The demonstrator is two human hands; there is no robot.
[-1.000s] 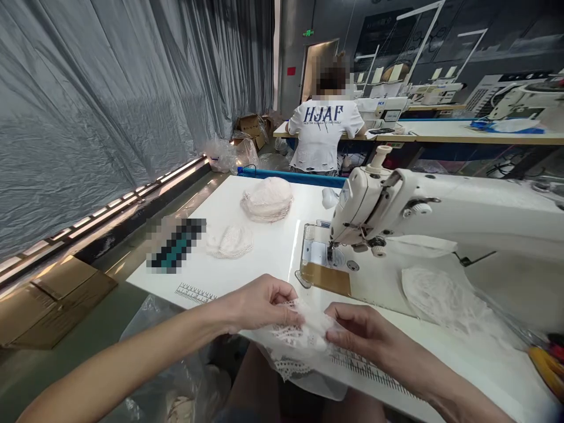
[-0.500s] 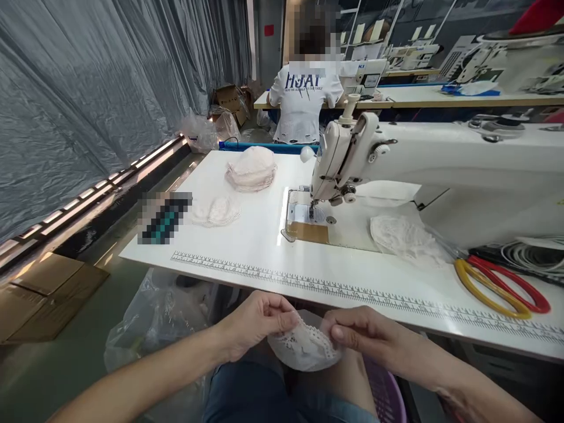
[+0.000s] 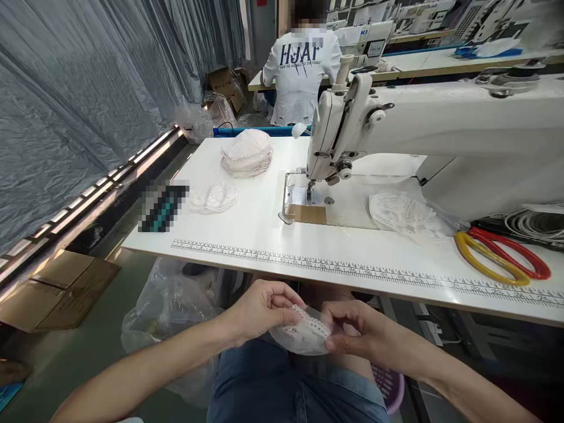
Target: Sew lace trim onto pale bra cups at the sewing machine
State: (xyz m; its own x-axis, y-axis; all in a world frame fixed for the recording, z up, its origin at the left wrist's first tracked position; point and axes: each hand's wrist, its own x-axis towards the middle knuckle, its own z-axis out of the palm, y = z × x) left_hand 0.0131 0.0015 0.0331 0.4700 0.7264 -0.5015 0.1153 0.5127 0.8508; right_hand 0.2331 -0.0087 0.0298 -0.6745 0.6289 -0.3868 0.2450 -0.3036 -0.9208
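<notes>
Both left hand [image 3: 269, 312] and right hand [image 3: 359, 328], fingers pinching opposite ends, had lowered lace-trimmed fabric [image 3: 302, 339] past the desk [image 3: 247, 235] edge at six o'clock, clear of stitching.

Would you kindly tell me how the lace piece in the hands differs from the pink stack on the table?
The lace piece is held between the left hand and right hand, while the pink stack rests on the table. The lace piece looks white and sheer; the pink stack looks pale pink and layered. Both look like soft fabric.
</notes>
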